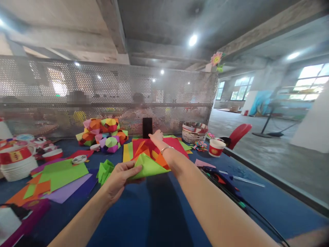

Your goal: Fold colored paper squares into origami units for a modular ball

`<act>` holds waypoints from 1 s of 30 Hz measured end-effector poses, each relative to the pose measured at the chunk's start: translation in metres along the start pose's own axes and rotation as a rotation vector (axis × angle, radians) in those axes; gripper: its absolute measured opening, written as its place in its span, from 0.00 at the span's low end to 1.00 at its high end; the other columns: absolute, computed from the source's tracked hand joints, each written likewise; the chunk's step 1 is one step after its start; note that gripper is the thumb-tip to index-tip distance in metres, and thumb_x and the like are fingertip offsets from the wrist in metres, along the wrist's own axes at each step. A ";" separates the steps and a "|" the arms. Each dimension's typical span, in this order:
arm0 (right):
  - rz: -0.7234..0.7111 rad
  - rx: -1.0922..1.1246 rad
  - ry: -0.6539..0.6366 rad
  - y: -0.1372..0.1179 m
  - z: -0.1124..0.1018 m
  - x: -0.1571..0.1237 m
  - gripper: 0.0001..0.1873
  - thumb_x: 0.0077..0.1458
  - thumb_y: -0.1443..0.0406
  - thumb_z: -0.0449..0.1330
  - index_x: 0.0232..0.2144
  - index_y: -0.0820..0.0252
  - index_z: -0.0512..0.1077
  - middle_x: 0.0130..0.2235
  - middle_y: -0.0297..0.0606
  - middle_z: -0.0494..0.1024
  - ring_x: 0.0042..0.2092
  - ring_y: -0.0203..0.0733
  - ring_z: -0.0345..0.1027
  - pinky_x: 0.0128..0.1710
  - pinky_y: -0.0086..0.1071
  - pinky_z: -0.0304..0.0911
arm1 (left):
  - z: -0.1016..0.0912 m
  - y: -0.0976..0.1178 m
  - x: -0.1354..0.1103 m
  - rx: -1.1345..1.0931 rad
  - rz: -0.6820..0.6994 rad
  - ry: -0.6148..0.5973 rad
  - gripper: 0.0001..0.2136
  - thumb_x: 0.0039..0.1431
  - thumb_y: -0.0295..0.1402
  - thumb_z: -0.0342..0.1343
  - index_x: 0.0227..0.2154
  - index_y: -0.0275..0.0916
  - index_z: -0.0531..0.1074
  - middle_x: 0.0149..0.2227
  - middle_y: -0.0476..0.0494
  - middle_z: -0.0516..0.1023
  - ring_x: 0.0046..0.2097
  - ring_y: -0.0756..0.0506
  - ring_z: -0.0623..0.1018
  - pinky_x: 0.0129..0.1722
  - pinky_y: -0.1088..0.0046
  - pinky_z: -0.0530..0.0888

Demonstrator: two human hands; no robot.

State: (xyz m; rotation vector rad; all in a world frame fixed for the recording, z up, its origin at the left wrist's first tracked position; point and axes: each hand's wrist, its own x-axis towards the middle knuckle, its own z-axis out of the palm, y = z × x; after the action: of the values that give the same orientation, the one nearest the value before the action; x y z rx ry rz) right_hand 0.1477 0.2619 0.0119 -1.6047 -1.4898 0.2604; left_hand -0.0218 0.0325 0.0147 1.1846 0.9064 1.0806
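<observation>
Your left hand [125,174] pinches the folded green paper [149,167] by its left end, thumb on top, holding it above the blue table [128,219] on the near side of the red sheets [179,144]. Your right hand [156,136] reaches beyond it, near the upright black object [147,127]; I can't tell whether its fingers touch or grip anything. The step in hand looks like a 1-handed hold on the fold during a reach. The next move seems to call for a steady left pinch, so the folds don't spring apart.
</observation>
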 end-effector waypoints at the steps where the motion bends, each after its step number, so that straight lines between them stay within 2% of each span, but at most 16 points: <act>1: 0.080 -0.013 0.023 -0.002 0.009 0.005 0.27 0.52 0.65 0.68 0.53 0.73 0.68 0.53 0.70 0.73 0.57 0.67 0.69 0.54 0.53 0.67 | -0.001 0.000 0.001 -0.013 0.001 0.018 0.18 0.41 0.45 0.76 0.29 0.36 0.84 0.28 0.43 0.83 0.29 0.47 0.80 0.32 0.74 0.77; 3: 0.186 -0.025 0.052 -0.008 0.026 0.014 0.35 0.52 0.62 0.70 0.56 0.74 0.65 0.57 0.73 0.69 0.59 0.68 0.67 0.56 0.51 0.66 | -0.004 0.000 0.003 -0.038 -0.009 0.041 0.18 0.40 0.45 0.76 0.26 0.35 0.82 0.27 0.44 0.82 0.28 0.48 0.79 0.31 0.75 0.76; 5: 0.247 -0.028 0.070 -0.014 0.041 0.020 0.38 0.52 0.59 0.70 0.59 0.72 0.62 0.58 0.71 0.68 0.59 0.65 0.68 0.55 0.47 0.67 | -0.005 0.000 0.005 -0.057 -0.021 0.061 0.18 0.39 0.45 0.77 0.24 0.36 0.81 0.26 0.45 0.82 0.27 0.49 0.78 0.30 0.76 0.75; 8: 0.294 -0.034 0.092 -0.021 0.060 0.023 0.41 0.54 0.57 0.69 0.62 0.68 0.58 0.59 0.66 0.68 0.60 0.59 0.67 0.56 0.43 0.67 | -0.003 0.001 0.003 -0.056 -0.023 0.082 0.18 0.39 0.45 0.76 0.26 0.35 0.82 0.26 0.45 0.82 0.27 0.49 0.78 0.29 0.77 0.74; 12: 0.319 -0.056 0.120 -0.023 0.077 0.021 0.46 0.57 0.57 0.68 0.66 0.74 0.51 0.60 0.68 0.64 0.61 0.57 0.64 0.60 0.40 0.63 | 0.003 0.004 -0.001 -0.030 -0.028 0.079 0.19 0.41 0.46 0.75 0.28 0.35 0.83 0.25 0.45 0.81 0.27 0.49 0.79 0.30 0.76 0.75; 16: 0.296 -0.080 0.137 -0.018 0.084 0.020 0.47 0.60 0.56 0.65 0.67 0.74 0.47 0.60 0.67 0.62 0.61 0.56 0.63 0.60 0.40 0.61 | 0.001 0.004 0.000 -0.024 -0.024 0.037 0.17 0.43 0.46 0.75 0.26 0.36 0.82 0.25 0.46 0.81 0.27 0.49 0.79 0.29 0.77 0.74; 22: 0.276 -0.079 0.144 -0.014 0.087 0.022 0.43 0.60 0.56 0.64 0.67 0.73 0.50 0.59 0.67 0.62 0.60 0.58 0.63 0.58 0.42 0.61 | -0.004 0.001 0.003 -0.008 -0.021 0.008 0.17 0.45 0.46 0.73 0.27 0.36 0.82 0.26 0.45 0.82 0.27 0.49 0.79 0.29 0.77 0.74; 30: 0.293 -0.004 0.122 -0.014 0.085 0.026 0.47 0.58 0.56 0.66 0.68 0.70 0.48 0.60 0.67 0.62 0.62 0.62 0.62 0.60 0.46 0.60 | 0.003 0.006 -0.002 0.032 -0.029 0.064 0.17 0.46 0.46 0.73 0.28 0.36 0.83 0.25 0.46 0.81 0.27 0.49 0.78 0.30 0.76 0.75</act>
State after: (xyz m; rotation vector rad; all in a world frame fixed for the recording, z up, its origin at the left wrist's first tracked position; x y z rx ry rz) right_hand 0.0865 0.3218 -0.0161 -1.8085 -1.1623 0.3170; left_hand -0.0204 0.0295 0.0210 1.1653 0.9909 1.0895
